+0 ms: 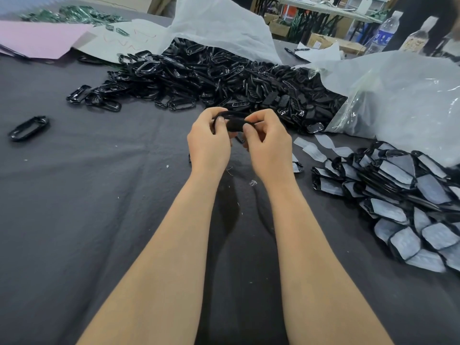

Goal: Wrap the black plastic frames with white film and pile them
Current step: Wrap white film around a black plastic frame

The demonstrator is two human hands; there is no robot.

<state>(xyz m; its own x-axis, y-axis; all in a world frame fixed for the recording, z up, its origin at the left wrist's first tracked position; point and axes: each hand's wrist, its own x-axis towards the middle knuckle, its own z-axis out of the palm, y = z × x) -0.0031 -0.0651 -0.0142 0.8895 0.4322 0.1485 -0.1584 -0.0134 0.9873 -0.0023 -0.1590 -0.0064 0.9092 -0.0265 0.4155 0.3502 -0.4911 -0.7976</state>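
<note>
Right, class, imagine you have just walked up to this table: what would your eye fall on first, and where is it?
The big heap of bare black frames sprawls before a white bag across the far middle of the grey cloth. At the right lies the pile of film-wrapped frames, and in the centre the left grip and right grip pinch one black frame between them.

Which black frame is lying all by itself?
The oval black frame at the far left of the grey cloth. It lies alone, apart from the heap of bare frames and the wrapped pile.
</note>
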